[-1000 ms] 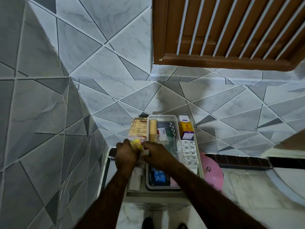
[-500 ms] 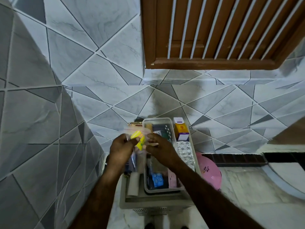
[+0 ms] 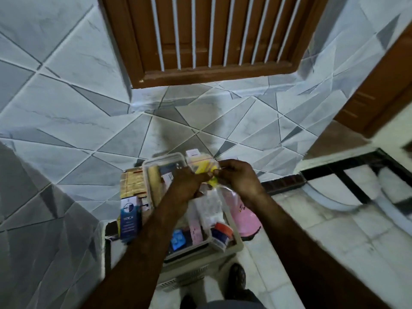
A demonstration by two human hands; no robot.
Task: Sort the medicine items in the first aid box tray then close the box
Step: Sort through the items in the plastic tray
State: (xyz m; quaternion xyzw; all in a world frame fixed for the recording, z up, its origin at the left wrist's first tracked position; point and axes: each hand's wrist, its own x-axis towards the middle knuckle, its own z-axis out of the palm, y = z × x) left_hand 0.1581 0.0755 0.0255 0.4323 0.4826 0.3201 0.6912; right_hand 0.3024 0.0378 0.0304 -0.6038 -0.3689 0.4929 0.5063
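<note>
Sorting medicine items above the open first aid box.

Largest in view, the first aid box [image 3: 238, 244] sits low and centre, its clear tray [image 3: 149, 166] crowded with packets, a blue box [image 3: 129, 221] at its left and a pink lid [image 3: 247, 219] to the right. Over the tray's far right corner, the left hand [image 3: 187, 186] and right hand [image 3: 238, 179] meet, fingers pinched on a small clear bag with yellow contents [image 3: 204, 169]. Sorting looks midway; next this bag likely needs a free slot in the tray.
</note>
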